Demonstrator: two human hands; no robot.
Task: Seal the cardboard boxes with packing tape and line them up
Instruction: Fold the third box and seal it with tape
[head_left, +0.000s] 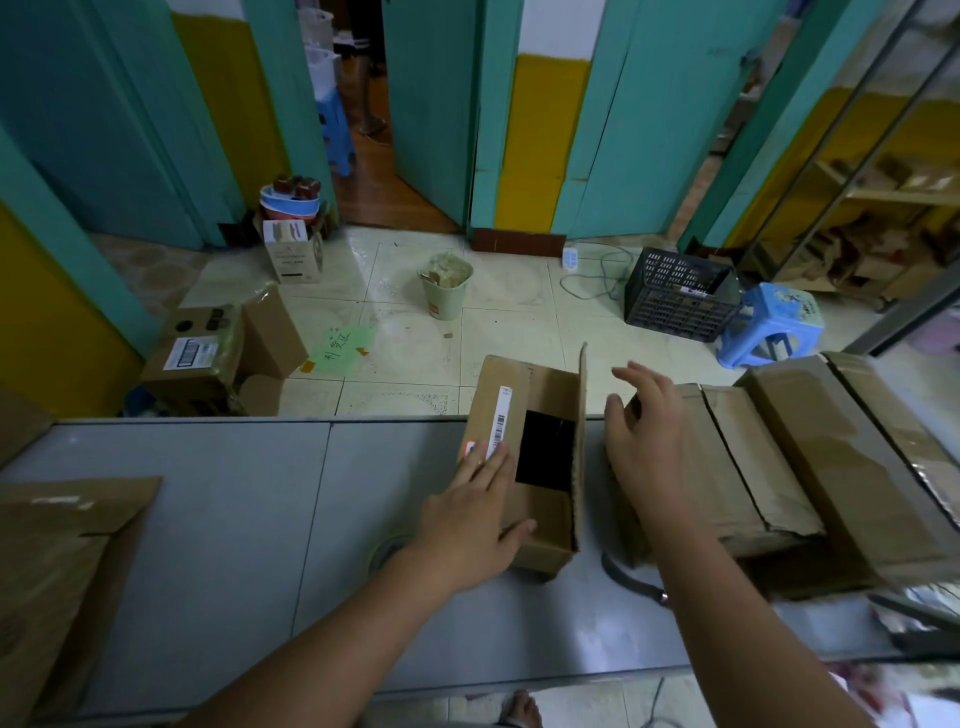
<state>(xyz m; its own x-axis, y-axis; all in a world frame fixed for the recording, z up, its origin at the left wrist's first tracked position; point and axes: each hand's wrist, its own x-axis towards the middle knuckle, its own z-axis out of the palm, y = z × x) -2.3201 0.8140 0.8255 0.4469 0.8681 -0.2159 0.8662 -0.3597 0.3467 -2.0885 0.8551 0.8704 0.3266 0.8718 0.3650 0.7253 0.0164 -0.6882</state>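
Both hands are open, the left hand (478, 519) flat on the small cardboard box (537, 519) on the tabletop (208, 519), the right hand (644, 441) hovering just right of it, and it should fold the upright flap (582, 441) down squarely, seam closed, before taping.

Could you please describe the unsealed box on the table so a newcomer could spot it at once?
On the grey table, look at the middle of the far edge, left of the taped boxes. The open box there alone has a raised flap, a dark opening and a white barcode strip.
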